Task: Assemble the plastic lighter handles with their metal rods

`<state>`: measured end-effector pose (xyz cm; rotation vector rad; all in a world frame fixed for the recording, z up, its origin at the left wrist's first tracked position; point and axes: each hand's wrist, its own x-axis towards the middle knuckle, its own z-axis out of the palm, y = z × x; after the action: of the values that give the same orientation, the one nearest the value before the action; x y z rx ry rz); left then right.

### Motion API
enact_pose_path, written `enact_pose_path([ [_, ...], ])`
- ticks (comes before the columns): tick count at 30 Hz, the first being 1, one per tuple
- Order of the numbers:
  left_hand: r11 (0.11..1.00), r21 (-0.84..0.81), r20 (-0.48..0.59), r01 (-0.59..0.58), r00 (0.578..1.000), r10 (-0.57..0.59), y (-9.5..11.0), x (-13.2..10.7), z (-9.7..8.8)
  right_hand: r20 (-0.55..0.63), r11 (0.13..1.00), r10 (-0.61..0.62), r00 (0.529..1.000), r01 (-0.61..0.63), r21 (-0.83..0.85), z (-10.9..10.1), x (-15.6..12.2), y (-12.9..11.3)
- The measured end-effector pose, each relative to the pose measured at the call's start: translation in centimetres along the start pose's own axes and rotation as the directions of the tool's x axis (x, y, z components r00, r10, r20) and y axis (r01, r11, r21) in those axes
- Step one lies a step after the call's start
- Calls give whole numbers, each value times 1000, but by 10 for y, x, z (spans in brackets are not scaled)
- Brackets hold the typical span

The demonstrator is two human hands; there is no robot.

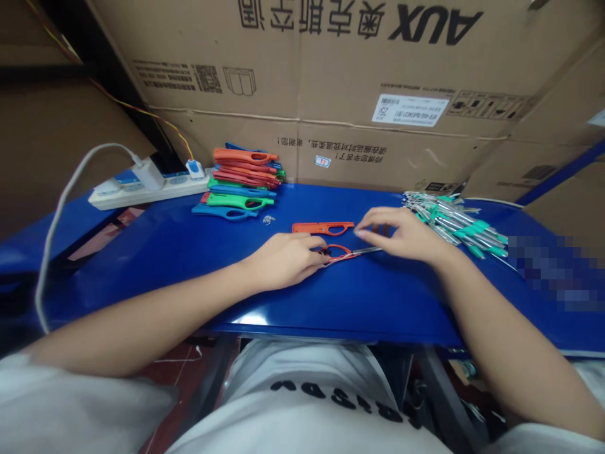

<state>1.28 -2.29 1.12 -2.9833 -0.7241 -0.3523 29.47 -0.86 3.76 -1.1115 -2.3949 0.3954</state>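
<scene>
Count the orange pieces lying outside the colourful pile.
2: one orange piece lies just beyond the left hand; a second orange piece is partly covered by that hand. Others could be hidden.

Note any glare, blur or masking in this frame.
Head view: glare whitens a spot by the near edge of the table; head view: smallest print on the box is too soft to read; head view: a pixelated patch at right.

so i count two hands, my left hand (290,260) and my right hand (407,234), two orange casings (307,227) in front of me, one power strip (154,195), one stack of coloured casings (243,178) and one bundle of metal rods (451,221), both too jumbled to number.
</scene>
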Motion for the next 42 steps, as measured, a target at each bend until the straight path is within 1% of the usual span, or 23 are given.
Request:
enact_pose_path([
  [1, 1000, -1, -11, -2, 1000, 2, -1, 0, 1, -95, 989, 94, 991, -103, -102, -6, -1, 5],
  [2, 1000, -4, -26, -1, 1000, 0, -2, 0, 2, -186, 950, 197, 963, -234, -205, -13, -2, 11],
  [3, 1000, -10, -40, 5, 999, -5, -3, 0, 3, -265, 878, 305, 915, -378, -294, -21, -4, 16],
  [4, 1000, -18, -53, 14, 998, -14, -3, 0, 4, -329, 776, 414, 849, -518, -360, -29, -7, 22],
  [5, 999, -27, -65, 23, 998, -25, -4, 0, 5, -374, 659, 516, 770, -636, -401, -36, -10, 27],
  [6, 999, -37, -73, 33, 997, -36, -4, 0, 6, -401, 549, 601, 691, -722, -421, -44, -13, 32],
  [7, 998, -49, -81, 41, 996, -45, -4, 0, 6, -414, 458, 668, 618, -781, -425, -50, -17, 37],
  [8, 997, -60, -85, 48, 995, -53, -4, 0, 6, -415, 394, 719, 558, -818, -419, -56, -20, 41],
  [9, 996, -70, -86, 55, 994, -61, -4, 0, 6, -405, 356, 756, 514, -842, -405, -60, -23, 46],
  [10, 995, -78, -85, 66, 994, -72, -3, 0, 6, -392, 340, 780, 487, -857, -388, -64, -25, 51],
  [11, 993, -84, -83, 82, 993, -89, -3, 1, 5, -376, 339, 796, 475, -863, -374, -66, -28, 55],
  [12, 991, -86, -78, 102, 991, -109, -3, 1, 5, -358, 345, 805, 473, -865, -365, -67, -29, 60],
  [13, 988, -84, -71, 126, 989, -133, -2, 1, 4, -340, 361, 808, 481, -860, -360, -67, -30, 64],
  [16, 979, -62, -41, 192, 980, -195, 0, 2, 2, -294, 417, 792, 535, -826, -379, -60, -29, 71],
  [18, 975, -41, -17, 216, 976, -217, 1, 2, 1, -272, 421, 792, 547, -811, -407, -54, -26, 72],
  [21, 970, -9, 18, 241, 970, -241, 3, 3, -2, -230, 394, 810, 539, -792, -467, -47, -22, 70],
  [24, 965, 14, 46, 263, 964, -263, 5, 3, -5, -192, 394, 815, 547, -766, -508, -44, -22, 72],
  [29, 962, 49, 79, 269, 959, -273, 6, 3, -7, -175, 415, 808, 563, -754, -509, -45, -24, 75],
  [33, 963, 69, 91, 261, 959, -267, 8, 2, -8, -172, 403, 823, 542, -769, -496, -46, -23, 70],
  [35, 964, 64, 91, 258, 961, -263, 9, 1, -9, -176, 398, 821, 543, -766, -505, -45, -23, 68],
  [37, 964, 51, 89, 262, 960, -266, 9, 0, -11, -168, 416, 805, 568, -744, -523, -45, -22, 69],
  [38, 962, 43, 86, 269, 959, -271, 9, 0, -12, -144, 446, 795, 590, -728, -521, -44, -22, 69],
  [42, 955, -12, 79, 298, 952, -296, 7, 1, -12, 45, 641, 719, 694, -636, -429, -40, -20, 65],
])
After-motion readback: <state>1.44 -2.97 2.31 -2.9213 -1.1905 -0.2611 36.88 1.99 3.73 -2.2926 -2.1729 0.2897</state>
